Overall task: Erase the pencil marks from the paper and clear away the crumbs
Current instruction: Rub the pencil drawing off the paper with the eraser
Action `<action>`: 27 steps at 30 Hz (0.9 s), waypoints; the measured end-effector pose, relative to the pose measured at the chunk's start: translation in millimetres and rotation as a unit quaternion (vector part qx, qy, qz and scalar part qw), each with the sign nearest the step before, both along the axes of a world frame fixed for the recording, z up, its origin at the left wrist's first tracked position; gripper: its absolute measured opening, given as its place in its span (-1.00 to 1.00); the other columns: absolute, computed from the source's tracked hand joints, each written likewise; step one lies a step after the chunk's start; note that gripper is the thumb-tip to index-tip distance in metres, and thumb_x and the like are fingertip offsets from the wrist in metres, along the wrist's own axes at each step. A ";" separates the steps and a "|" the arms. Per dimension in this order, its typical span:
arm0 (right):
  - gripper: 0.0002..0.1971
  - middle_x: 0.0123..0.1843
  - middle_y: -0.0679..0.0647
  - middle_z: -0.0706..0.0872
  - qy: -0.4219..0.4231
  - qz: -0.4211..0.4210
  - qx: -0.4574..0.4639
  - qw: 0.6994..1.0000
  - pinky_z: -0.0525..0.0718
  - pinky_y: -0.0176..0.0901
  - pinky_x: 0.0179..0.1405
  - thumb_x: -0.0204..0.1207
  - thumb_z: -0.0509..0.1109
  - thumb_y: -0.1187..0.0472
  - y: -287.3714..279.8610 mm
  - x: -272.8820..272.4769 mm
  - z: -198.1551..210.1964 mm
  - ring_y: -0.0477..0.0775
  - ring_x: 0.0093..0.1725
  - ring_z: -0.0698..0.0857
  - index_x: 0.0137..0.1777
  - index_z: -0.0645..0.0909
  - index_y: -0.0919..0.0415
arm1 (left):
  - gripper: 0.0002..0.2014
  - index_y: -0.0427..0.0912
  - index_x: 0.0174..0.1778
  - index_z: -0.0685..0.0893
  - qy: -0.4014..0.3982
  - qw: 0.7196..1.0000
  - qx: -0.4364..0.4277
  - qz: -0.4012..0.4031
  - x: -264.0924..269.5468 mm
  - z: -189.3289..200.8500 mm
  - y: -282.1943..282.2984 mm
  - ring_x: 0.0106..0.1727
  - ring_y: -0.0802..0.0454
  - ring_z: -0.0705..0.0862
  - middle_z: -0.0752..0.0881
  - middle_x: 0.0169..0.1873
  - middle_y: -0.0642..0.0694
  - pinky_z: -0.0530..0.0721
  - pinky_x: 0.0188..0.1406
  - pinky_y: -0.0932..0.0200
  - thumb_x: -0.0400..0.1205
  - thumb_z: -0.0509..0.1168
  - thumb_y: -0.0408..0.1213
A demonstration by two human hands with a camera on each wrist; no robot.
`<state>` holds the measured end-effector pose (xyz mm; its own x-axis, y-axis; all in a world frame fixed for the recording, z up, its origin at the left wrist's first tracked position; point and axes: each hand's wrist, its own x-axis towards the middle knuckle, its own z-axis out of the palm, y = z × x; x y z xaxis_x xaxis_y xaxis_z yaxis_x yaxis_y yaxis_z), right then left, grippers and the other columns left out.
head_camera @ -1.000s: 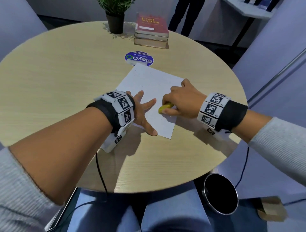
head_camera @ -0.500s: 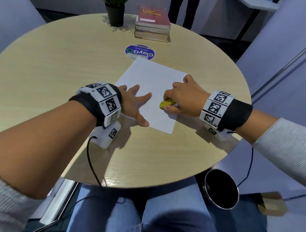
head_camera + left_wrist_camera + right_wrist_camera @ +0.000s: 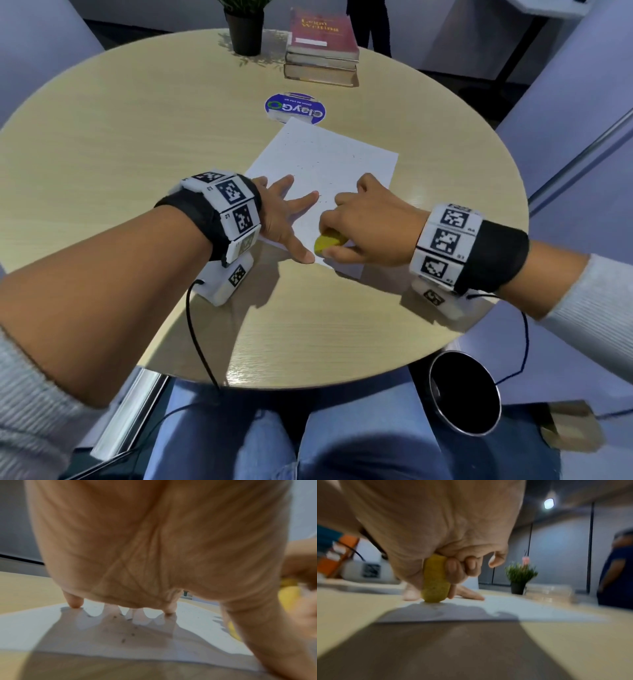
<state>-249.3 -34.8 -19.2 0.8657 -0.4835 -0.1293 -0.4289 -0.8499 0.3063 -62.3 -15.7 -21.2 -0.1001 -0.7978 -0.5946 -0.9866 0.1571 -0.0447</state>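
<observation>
Head view is showing the left hand (image 3: 279, 219) pressing flat the thin, flimsy paper (image 3: 329, 161), which looks liable to crumple, while the right hand (image 3: 370, 222) is holding its grip tight around the soft yellow eraser (image 3: 327, 242).

Office lounge; round table (image 3: 137, 171); books (image 3: 322, 51); potted plant (image 3: 244, 31)

Bright, even light from above falls on the pale wood surface (image 3: 137, 144), which shows a soft sheen near its front edge, and both forearms cast dark, fairly crisp shadows toward the viewer. The head view is sharp at its middle but bends strongly at the edges, so the round rim bulges. Both wrist views are soft and smeared: the left hand (image 3: 154, 540) fills its frame out of focus, the eraser (image 3: 435, 580) is blurred, and a ceiling lamp (image 3: 549, 503) glares behind.
</observation>
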 end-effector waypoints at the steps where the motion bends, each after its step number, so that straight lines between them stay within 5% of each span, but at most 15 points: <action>1: -0.59 -0.24 -0.04 0.63 0.002 -0.007 0.005 1.000 0.27 0.05 0.09 0.59 0.08 -0.23 -2.7 -0.3 3.4 0.04 -0.11 0.54 0.04 0.59 0.04 | 0.30 0.34 0.56 -0.46 -0.001 1.000 0.001 0.001 -0.2 0.5 -0.2 0.63 -0.42 -0.24 -0.39 0.64 -0.18 -0.05 0.59 -0.31 0.00 0.09 0.68; 4: -0.54 -0.19 0.01 0.57 -0.015 -0.104 -0.005 0.994 0.28 0.09 0.12 0.58 0.07 -0.25 -24.4 -6.8 10.6 0.13 -0.07 0.60 0.14 0.61 0.04 | 0.25 0.34 0.57 -0.44 0.005 1.000 -0.001 0.012 -1.2 0.8 0.6 0.64 -0.42 -0.25 -0.39 0.64 -0.15 -0.07 0.59 -0.31 0.09 0.14 0.64; 9: -0.55 -0.25 -0.04 0.66 -0.001 0.014 -0.006 1.000 0.19 0.02 0.02 0.59 0.02 -0.27 -1.7 -9.0 0.8 0.01 -0.15 0.46 0.03 0.59 0.03 | 0.25 0.31 0.57 -0.45 -0.002 1.000 0.008 0.011 -2.0 3.1 1.4 0.63 -0.41 -0.29 -0.41 0.63 -0.19 -0.13 0.61 -0.25 0.10 0.12 0.64; 12: -0.54 -0.17 -0.01 0.68 -0.009 -0.051 -0.011 0.999 0.25 0.08 0.10 0.59 0.05 -0.27 -15.8 -16.3 9.7 0.05 -0.06 0.54 0.14 0.60 0.02 | 0.16 0.30 0.58 -0.44 0.000 1.000 0.007 0.020 -3.9 5.5 2.7 0.63 -0.39 -0.30 -0.43 0.63 -0.15 -0.14 0.60 -0.29 0.28 0.20 0.57; 16: -0.60 -0.20 -0.05 0.68 -0.001 0.011 0.003 1.000 0.28 0.07 0.13 0.58 0.08 -0.24 1.5 -13.2 1.9 -0.01 -0.12 0.49 0.05 0.58 0.01 | 0.17 0.32 0.57 -0.45 -0.005 1.000 0.014 0.021 -2.0 3.1 2.2 0.63 -0.39 -0.31 -0.44 0.62 -0.14 -0.13 0.60 -0.31 0.27 0.20 0.58; 21: -0.56 -0.22 -0.04 0.60 -0.012 -0.082 -0.014 0.996 0.27 0.10 0.13 0.58 0.07 -0.24 -18.9 -13.9 11.9 0.08 -0.06 0.57 0.12 0.61 0.02 | 0.17 0.28 0.59 -0.43 0.006 1.000 0.005 0.014 -4.0 2.7 3.1 0.64 -0.37 -0.31 -0.40 0.63 -0.19 -0.15 0.61 -0.25 0.28 0.18 0.58; 24: -0.62 -0.23 -0.05 0.68 -0.001 0.014 -0.018 1.000 0.28 0.09 0.14 0.58 0.09 -0.20 -2.0 -5.4 1.5 0.02 -0.08 0.53 0.03 0.59 0.04 | 0.25 0.33 0.57 -0.45 0.009 1.000 0.012 0.021 0.1 -0.6 -2.4 0.64 -0.33 -0.33 -0.42 0.63 -0.15 -0.11 0.60 -0.32 0.16 0.21 0.64; 27: -0.57 -0.20 -0.03 0.63 -0.007 -0.044 -0.003 0.999 0.26 0.10 0.16 0.59 0.08 -0.24 -15.7 -3.6 11.6 0.02 -0.12 0.47 0.12 0.61 0.03 | 0.27 0.26 0.61 -0.40 0.020 0.999 -0.007 0.025 -0.4 -2.2 -1.8 0.66 -0.28 -0.29 -0.37 0.65 -0.10 -0.08 0.60 -0.29 0.21 0.29 0.58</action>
<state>-252.9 -50.4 -7.6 0.8211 -0.5593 -0.1140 -0.5067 -0.8061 0.3056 -62.7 -17.5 -23.4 -0.0838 -0.8101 -0.5803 -0.9942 0.1070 -0.0058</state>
